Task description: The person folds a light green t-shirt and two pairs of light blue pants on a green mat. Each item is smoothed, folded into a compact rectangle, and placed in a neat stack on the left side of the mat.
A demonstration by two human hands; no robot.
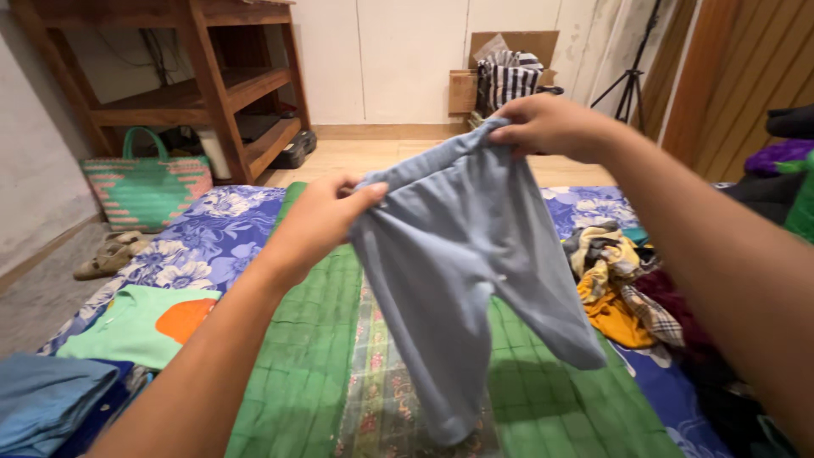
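A pair of small light blue trousers (462, 254) hangs in the air over a green checked cloth (297, 373) spread on the bed. My left hand (326, 216) pinches the left end of the waistband. My right hand (551, 125) grips the right end, held higher and farther away. The two legs dangle down, and the lower tip touches the cloth.
Folded clothes lie at the left: a mint green shirt (144, 322) with an orange patch and a blue stack (47, 403). A heap of unfolded clothes (627, 288) sits at the right. A wooden shelf (212, 76), a woven green bag (148, 187) and a cardboard box (509, 64) stand beyond the bed.
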